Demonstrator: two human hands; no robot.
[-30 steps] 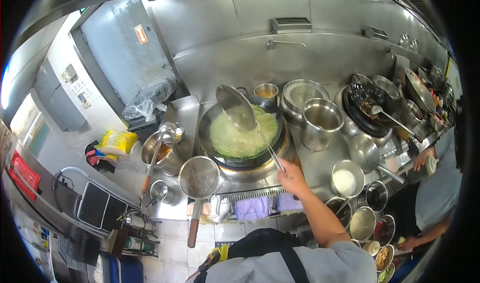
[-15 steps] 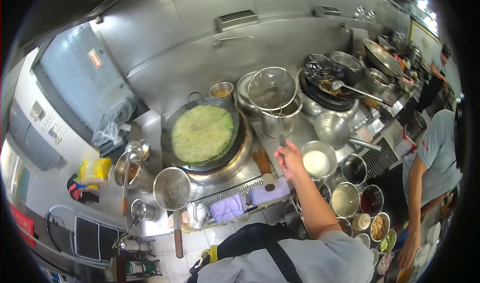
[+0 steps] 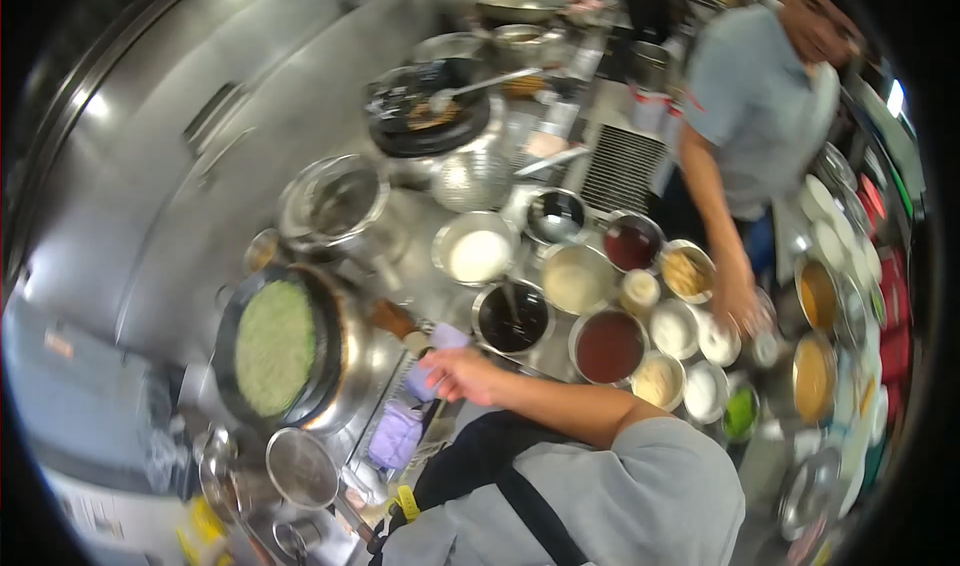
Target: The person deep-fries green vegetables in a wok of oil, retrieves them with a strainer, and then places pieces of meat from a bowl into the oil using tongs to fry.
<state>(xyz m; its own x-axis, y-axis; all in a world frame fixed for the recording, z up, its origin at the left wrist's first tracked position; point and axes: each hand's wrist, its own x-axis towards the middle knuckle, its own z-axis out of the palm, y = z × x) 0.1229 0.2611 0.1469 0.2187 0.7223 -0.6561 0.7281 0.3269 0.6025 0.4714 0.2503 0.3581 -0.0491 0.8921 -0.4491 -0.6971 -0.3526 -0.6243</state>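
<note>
My right hand (image 3: 462,375) reaches across in front of my body, right over a folded purple cloth (image 3: 425,381) at the counter's front edge. Its fingers look curled but blurred; whether they grip the cloth cannot be made out. A second purple cloth (image 3: 396,435) lies nearer to me. Just past the hand is a bamboo brush (image 3: 398,326). To the hand's right stands a pot of dark liquid (image 3: 513,318) with a ladle in it. A wire strainer (image 3: 340,202) rests over a pot at the back. My left hand is out of view.
A wok (image 3: 275,351) of pale green food sits at left, with a long-handled sieve (image 3: 303,468) nearby. Several bowls of sauces, including a red sauce (image 3: 608,346), crowd the right. A co-worker (image 3: 755,116) reaches over the small containers there. A perforated ladle (image 3: 470,179) lies farther back.
The view has swung to the right. My right hand has let go of the wire strainer's handle and come back to the purple cloth. The co-worker now shows more fully.
</note>
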